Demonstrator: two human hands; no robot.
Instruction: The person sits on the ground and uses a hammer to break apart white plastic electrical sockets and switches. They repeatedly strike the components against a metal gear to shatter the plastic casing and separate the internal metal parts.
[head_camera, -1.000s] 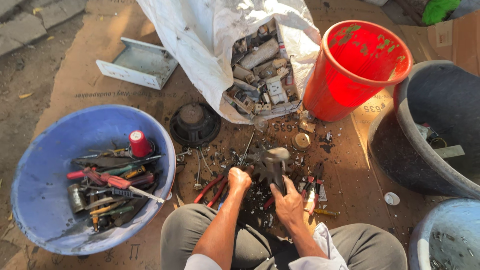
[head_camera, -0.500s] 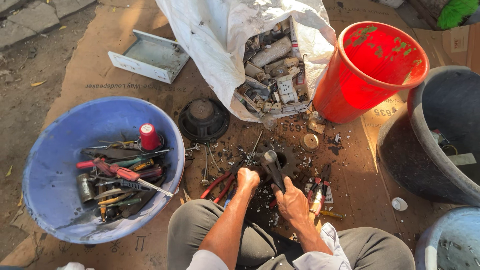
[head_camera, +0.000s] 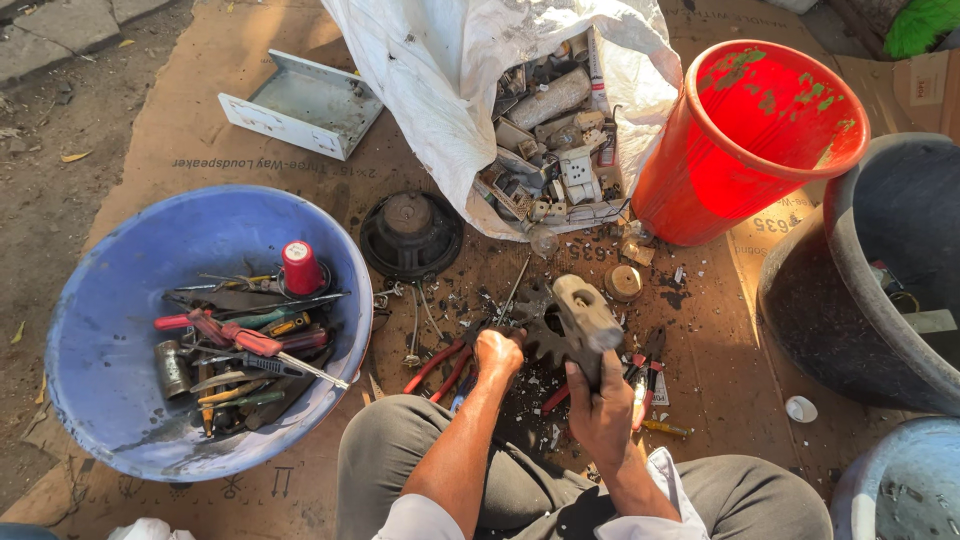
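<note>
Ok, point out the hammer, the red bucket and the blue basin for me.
hammer (head_camera: 588, 312), head view, on its metal head.
red bucket (head_camera: 668, 190), head view, on its outer wall.
blue basin (head_camera: 120, 300), head view, on a bare part of its inner wall.

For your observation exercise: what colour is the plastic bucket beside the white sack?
Red bucket, flecked green inside; clearest in the head view.

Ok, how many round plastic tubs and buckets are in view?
4: blue plastic basin at left, red plastic bucket top right, black tub right edge, grey-blue tub bottom right, cropped.
</note>
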